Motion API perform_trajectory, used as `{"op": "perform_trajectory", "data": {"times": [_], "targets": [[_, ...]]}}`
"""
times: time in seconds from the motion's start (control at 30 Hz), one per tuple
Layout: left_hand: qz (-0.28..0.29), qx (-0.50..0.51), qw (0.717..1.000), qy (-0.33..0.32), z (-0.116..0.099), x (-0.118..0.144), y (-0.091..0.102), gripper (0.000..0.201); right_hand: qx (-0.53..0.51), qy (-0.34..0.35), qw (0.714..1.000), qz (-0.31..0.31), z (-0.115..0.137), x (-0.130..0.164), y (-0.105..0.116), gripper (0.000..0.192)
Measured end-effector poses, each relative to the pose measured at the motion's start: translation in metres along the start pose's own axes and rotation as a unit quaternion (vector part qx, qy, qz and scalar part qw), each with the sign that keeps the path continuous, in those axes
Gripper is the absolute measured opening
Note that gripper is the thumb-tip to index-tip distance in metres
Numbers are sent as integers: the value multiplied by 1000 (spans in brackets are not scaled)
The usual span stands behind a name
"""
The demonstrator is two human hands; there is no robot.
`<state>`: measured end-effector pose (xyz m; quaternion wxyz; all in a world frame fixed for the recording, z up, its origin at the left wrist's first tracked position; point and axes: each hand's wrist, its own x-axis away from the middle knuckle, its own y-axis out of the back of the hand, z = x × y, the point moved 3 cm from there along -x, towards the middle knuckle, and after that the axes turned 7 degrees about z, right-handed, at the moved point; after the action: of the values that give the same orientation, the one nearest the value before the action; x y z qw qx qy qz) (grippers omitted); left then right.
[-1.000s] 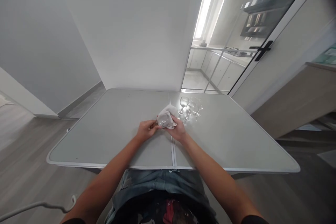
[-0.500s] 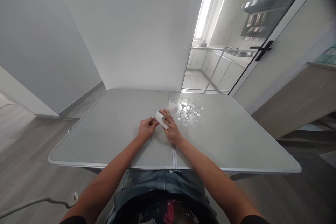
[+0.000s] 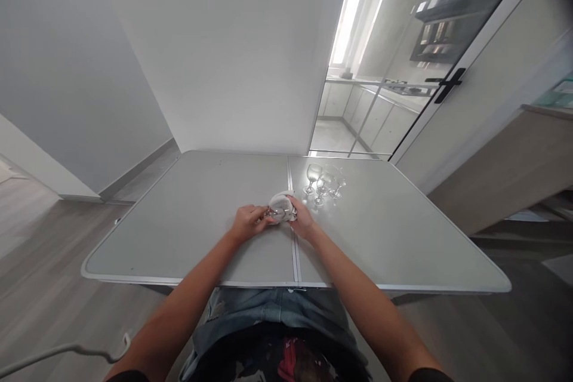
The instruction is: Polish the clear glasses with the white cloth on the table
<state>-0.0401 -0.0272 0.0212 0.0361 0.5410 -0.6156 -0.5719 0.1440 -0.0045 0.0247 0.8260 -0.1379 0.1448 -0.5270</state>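
Grey folding table [image 3: 179, 221], both hands' fingers closed on a clear stemmed glass [image 3: 276, 211] wrapped in white cloth [image 3: 286, 200].

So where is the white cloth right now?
In the head view, the white cloth sits mid-table between the left hand and right hand, wrapped around a wine glass, near the standing wine glasses.

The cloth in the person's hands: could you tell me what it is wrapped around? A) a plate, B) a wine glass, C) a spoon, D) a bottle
B: the right hand presses the white cloth around the bowl of a clear wine glass, while the left hand holds the glass at its stem end; more glasses stand on the table beyond.
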Motion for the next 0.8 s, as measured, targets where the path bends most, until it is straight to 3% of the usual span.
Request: {"op": "perform_trajectory", "data": {"times": [0.13, 0.27, 0.37, 0.47, 0.53, 0.63, 0.8], "targets": [[-20, 65, 996, 51, 2, -1, -1, 33, -102, -55, 993, -21, -3, 1, -6, 31], [-37, 161, 978, 126, 4, -4, -1, 32, -97, -30, 995, 7, -10, -1, -11, 43], [-36, 272, 942, 195, 7, -9, -4, 39, -20, 33, 999, -26, -17, -1, -9, 47], [-11, 370, 902, 223, 7, -12, -9, 47, 147, 84, 984, -50, -24, 2, -8, 43], [-3, 390, 893, 226, 6, -13, -11, 48, 273, 106, 955, -40, -25, 4, -10, 40], [7, 369, 900, 233, 6, -12, -12, 47, 427, 161, 889, -18, -14, 7, -14, 36], [28, 199, 958, 207, 9, -10, -9, 37, 587, 227, 775, 62, 16, 16, -24, 58]]}}
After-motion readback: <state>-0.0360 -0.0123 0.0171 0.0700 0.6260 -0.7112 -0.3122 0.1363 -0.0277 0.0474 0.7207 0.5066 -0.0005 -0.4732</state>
